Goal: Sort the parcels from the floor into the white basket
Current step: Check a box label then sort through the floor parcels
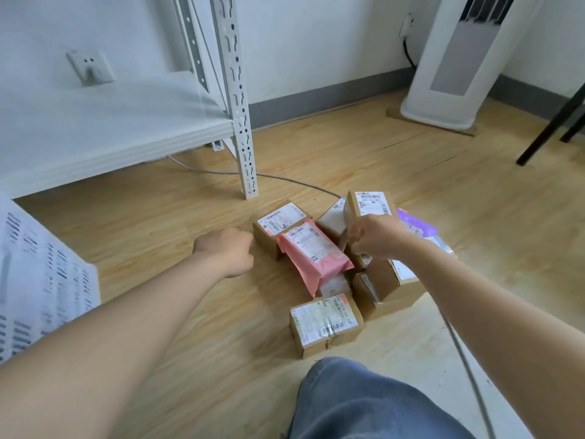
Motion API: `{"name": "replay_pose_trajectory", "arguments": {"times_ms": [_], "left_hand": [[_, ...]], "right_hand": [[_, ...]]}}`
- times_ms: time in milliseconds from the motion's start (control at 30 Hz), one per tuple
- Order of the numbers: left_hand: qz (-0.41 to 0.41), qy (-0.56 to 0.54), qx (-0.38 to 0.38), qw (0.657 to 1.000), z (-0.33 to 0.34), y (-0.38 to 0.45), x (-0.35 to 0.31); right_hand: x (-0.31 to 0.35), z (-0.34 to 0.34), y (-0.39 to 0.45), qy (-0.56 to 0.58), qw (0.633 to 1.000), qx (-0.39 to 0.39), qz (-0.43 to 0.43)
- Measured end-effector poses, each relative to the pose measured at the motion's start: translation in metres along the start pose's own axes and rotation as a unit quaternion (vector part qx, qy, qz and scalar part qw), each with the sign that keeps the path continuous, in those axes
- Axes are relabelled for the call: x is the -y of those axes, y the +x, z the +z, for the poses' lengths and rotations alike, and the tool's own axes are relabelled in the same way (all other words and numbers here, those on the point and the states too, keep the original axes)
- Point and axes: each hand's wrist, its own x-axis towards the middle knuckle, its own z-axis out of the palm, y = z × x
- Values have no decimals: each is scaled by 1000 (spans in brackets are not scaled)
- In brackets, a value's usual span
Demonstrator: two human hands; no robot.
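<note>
1. The parcels lie heaped on the wood floor [196,312] just ahead of the knee: small cardboard boxes, likely light and stiff, best gripped across opposite sides.
2. The right hand [376,237] pinches the top box [372,202] at the heap's one o'clock.
3. The pink bag [311,251] looks soft and slippery.
4. The left hand [226,251] is curled, holding nothing, at nine o'clock.
5. The white basket [41,280] sits farther out at nine o'clock.

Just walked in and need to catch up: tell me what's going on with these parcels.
A person is crouched over a pile of parcels on the wooden floor. Their right hand grips a small cardboard box at the back of the pile, tilted up. Their left hand is beside the pile with fingers curled, holding nothing. A pink mailer bag and several other boxes lie on the floor. The white basket sits at the left edge.
</note>
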Motion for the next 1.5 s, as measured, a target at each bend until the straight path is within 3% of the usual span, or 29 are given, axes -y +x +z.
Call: {"name": "replay_pose_trajectory", "arguments": {"times_ms": [267,467,633,767,1067,1233,1400,1500], "left_hand": [[36,-1,92,995,68,35,-39],[42,-36,181,982,116,50,-59],[50,-21,213,976,132,59,-58],[52,-28,225,973,130,58,-51],[27,-122,205,971,81,23,-6],[62,-249,245,935,42,-14,38],[48,-338,188,921,5,-50,80],[31,-363,193,911,-11,-73,112]], "right_hand": [[-27,98,37,8,985,172,-28],[-49,159,57,-99,962,248,-54],[-52,193,55,-197,954,220,-55],[-48,194,48,-189,960,200,-62],[11,134,12,-149,967,154,-136],[61,86,-10,-155,971,124,-132],[117,48,-36,-158,959,62,-226],[153,38,-50,-181,940,19,-288]]}}
